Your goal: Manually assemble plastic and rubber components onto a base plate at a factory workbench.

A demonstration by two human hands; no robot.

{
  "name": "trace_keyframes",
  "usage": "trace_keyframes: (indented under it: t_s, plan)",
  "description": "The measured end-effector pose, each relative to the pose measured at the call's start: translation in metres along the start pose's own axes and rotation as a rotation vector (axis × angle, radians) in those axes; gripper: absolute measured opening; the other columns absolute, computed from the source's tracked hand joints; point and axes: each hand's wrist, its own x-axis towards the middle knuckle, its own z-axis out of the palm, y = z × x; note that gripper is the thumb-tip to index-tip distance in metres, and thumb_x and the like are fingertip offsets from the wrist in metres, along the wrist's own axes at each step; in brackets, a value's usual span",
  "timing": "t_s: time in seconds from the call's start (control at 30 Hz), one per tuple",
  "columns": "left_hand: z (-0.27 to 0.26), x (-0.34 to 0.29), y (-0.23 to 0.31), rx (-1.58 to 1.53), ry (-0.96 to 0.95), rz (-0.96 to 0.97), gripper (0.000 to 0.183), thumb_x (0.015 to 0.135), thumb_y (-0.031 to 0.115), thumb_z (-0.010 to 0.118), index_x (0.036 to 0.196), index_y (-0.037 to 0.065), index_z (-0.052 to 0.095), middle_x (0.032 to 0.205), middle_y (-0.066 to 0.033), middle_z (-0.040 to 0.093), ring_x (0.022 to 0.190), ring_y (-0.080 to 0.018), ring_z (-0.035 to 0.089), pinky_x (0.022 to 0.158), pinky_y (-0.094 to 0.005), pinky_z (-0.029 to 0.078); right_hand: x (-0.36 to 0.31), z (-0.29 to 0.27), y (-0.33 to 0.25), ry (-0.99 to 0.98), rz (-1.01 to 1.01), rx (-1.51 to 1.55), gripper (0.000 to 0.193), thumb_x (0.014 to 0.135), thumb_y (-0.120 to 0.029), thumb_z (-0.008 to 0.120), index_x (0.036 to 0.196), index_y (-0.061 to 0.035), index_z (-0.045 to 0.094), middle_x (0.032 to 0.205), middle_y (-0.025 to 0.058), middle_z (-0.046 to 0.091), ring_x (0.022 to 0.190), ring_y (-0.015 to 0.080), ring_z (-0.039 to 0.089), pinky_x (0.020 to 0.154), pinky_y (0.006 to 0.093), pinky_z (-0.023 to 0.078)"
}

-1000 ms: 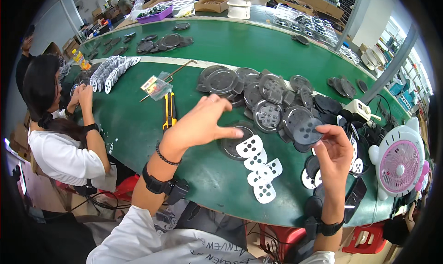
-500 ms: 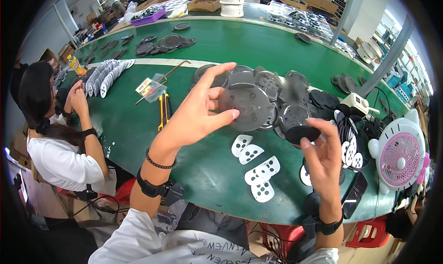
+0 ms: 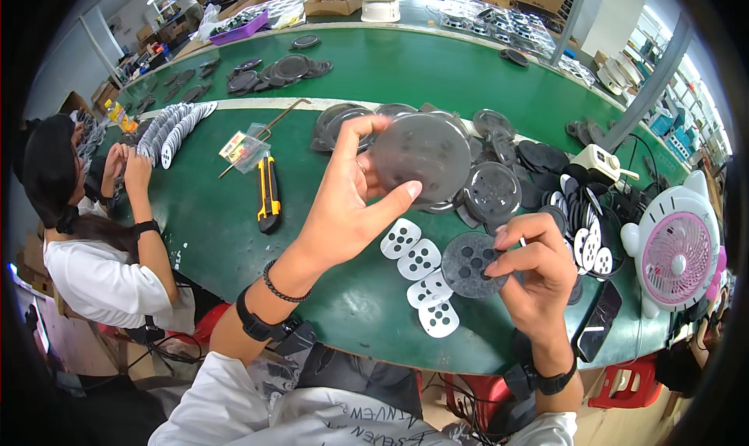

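My left hand (image 3: 343,189) grips a round, smoky translucent plastic disc (image 3: 425,157) by its left edge, thumb across its front and fingers behind. Lower and to the right, my right hand (image 3: 534,270) pinches a thin dark grey round pad (image 3: 466,265) with several holes, between thumb and fingers. The pad is turned face-on and stands apart from the disc. Beneath, on the green table, white backing pieces with dark dots (image 3: 429,290) lie in a loose row, partly covered by the pad. More translucent discs (image 3: 493,190) are heaped behind my hands.
Dark and white pads (image 3: 589,235) pile up at the right, near a phone (image 3: 599,321) and a pink-and-white fan (image 3: 677,259). A yellow-black utility knife (image 3: 268,196), a hex key (image 3: 273,126) and a plastic bag lie left. A co-worker (image 3: 101,243) sits at far left beside stacked white pieces (image 3: 175,130).
My right hand has moved down and left and turned the pad from nearly edge-on to face-on. The disc in my left hand has shifted slightly right and is nearer the camera.
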Motion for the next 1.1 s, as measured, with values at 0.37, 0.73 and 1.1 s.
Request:
trace_keyframes:
  t_s: [0.37,0.73,1.1]
  plan:
    - [0.006,-0.009,-0.005,0.131,-0.096,0.001,0.023,0.106,0.005,0.048,0.128,0.003,0.045,0.121,-0.0091,0.06,0.113,-0.0122,0.054,0.102,-0.0304,0.043,0.003,0.004,-0.009,0.068,-0.085,-0.129,0.033,0.067,0.015,0.077,0.092,-0.0056,0.076,0.095,0.01,0.068,0.093,0.026,0.071,0.079,0.0342,0.057]
    - [0.015,-0.013,-0.002,-0.028,0.005,0.017,0.021,0.092,-0.006,0.07,0.112,-0.006,0.064,0.106,-0.013,0.071,0.097,-0.0179,0.071,0.089,-0.0317,0.059,0.001,0.0,-0.002,0.156,-0.094,-0.135,0.027,0.07,0.016,0.077,0.09,-0.0023,0.074,0.098,0.0137,0.072,0.08,0.0179,0.07,0.066,0.0268,0.055]
    - [0.019,-0.015,-0.004,-0.001,-0.078,0.139,0.018,0.09,-0.009,0.069,0.108,-0.005,0.071,0.113,-0.0159,0.074,0.103,-0.0177,0.072,0.092,-0.0307,0.06,-0.001,0.001,-0.004,0.231,-0.046,-0.106,0.026,0.069,0.013,0.081,0.088,-0.0041,0.076,0.098,0.0094,0.064,0.079,0.0154,0.064,0.064,0.0242,0.051]
